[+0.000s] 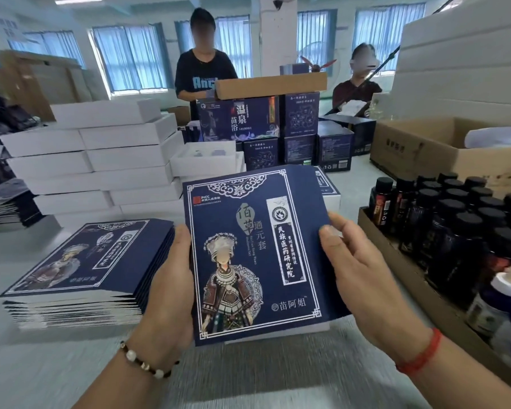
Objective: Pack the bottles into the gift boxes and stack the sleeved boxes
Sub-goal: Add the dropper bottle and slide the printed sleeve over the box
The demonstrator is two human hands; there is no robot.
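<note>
A: What's nearest?

B: Both hands hold a dark blue sleeve (257,255) up over the bench (56,364). The left hand (168,293) has its grip curled round the sleeve's left edge; the right hand (363,278) pinches the right edge, thumb on the printed front.

A: And beside them?

B: A stack of flat sleeves (83,273) lies on the left. On the right, dark bottles (455,219) stand upright in a cardboard tray (396,261).

A: Farther back?

B: Stacked white boxes (101,160), then blue printed boxes (278,134), with two people beyond them.
</note>
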